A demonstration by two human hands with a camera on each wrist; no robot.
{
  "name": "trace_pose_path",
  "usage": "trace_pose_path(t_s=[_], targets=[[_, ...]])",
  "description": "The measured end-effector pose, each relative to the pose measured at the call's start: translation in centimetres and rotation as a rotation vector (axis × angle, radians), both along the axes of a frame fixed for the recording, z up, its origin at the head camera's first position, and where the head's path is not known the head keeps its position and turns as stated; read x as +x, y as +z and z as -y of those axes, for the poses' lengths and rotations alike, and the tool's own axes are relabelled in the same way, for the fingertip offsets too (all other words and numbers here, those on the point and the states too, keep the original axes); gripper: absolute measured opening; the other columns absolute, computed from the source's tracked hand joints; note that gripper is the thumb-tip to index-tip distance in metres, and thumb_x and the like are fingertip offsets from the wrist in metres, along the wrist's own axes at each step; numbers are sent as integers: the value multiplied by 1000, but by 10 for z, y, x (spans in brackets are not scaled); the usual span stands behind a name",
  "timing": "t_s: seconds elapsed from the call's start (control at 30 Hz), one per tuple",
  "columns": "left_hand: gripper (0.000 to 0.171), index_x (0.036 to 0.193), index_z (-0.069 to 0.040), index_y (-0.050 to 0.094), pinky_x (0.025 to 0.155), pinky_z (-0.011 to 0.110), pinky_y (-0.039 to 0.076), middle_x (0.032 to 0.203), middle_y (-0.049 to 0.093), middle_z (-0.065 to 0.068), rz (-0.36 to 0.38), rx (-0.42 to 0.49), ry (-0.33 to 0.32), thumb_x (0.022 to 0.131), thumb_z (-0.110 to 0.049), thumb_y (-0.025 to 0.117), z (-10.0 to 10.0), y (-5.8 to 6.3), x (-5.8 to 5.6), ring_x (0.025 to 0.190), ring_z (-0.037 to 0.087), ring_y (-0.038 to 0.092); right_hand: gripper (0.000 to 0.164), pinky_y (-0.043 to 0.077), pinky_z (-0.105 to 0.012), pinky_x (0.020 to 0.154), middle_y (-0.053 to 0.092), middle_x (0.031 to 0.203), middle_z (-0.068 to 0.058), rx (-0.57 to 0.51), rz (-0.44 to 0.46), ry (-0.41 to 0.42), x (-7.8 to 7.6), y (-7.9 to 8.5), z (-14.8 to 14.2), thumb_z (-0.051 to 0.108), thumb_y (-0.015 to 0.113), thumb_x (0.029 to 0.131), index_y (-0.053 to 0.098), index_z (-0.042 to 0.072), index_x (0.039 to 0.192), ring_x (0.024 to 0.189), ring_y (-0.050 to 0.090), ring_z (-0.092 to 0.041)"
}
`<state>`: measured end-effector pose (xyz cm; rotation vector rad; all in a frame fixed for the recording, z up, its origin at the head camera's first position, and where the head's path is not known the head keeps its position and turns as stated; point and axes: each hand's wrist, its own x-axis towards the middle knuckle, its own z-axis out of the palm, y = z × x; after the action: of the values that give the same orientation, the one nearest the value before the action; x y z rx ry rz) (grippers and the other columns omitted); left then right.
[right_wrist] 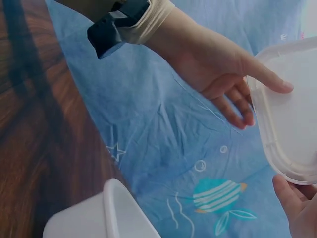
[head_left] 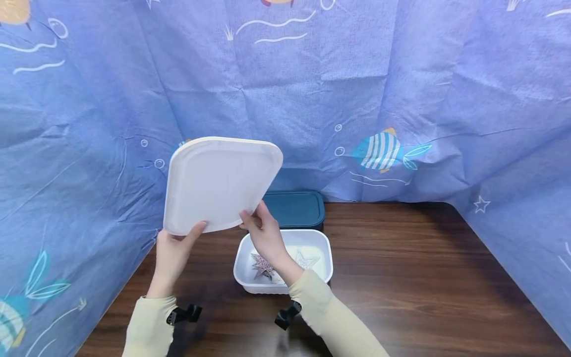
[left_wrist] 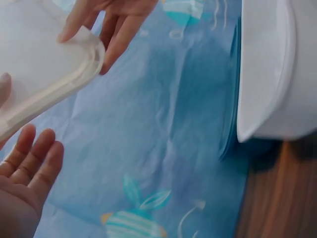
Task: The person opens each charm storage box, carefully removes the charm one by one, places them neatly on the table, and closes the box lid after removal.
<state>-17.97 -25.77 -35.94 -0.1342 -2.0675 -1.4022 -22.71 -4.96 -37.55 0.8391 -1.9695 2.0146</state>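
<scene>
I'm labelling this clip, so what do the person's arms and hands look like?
The left hand and right hand are ungloved. The long sleeves are plain pale yellow, with a small, blocky black device worn near each sleeve's end.

Dark wood-grain table [head_left: 424, 277]; on it, open white container [head_left: 267, 288], dark teal box [head_left: 296, 209] behind.

A creased blue cloth [head_left: 285, 99] is hanging across the top and both sides of the frame, a striped fish print [head_left: 381, 150] showing right of centre. A dark brown wood-grain tabletop [head_left: 424, 277] is stretching across the bottom, faintly reflecting light.
</scene>
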Motion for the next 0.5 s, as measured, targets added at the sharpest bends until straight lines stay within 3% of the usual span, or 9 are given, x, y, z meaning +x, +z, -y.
trace_pose_path(t_s=[0.17, 0.27, 0.5], targets=[[60, 135, -12, 55, 79, 17, 50, 116, 64, 2, -47, 105, -27, 83, 2, 80, 11, 7, 6, 101, 14, 63, 33, 57, -34, 90, 66, 127, -15, 17, 13, 10, 0, -3, 12, 23, 50, 108, 52, 10, 137, 110, 69, -25], [73, 143, -14, 48, 80, 16, 52, 123, 59, 6, -84, 116, -38, 81, 7, 80, 16, 8, 8, 104, 16, 62, 31, 57, -32, 89, 67, 126, -15, 33, 14, 11, 0, -6, 18, 22, 48, 109, 52, 8, 136, 109, 69, -24], [72, 142, -9, 47, 79, 16, 53, 121, 58, 9, -150, 150, -51, 80, 14, 76, 28, 2, 5, 100, 16, 63, 33, 58, -25, 84, 68, 123, -14, 33, 20, 14, 1, -10, 30, 15, 46, 109, 53, 10, 140, 106, 70, -18]])
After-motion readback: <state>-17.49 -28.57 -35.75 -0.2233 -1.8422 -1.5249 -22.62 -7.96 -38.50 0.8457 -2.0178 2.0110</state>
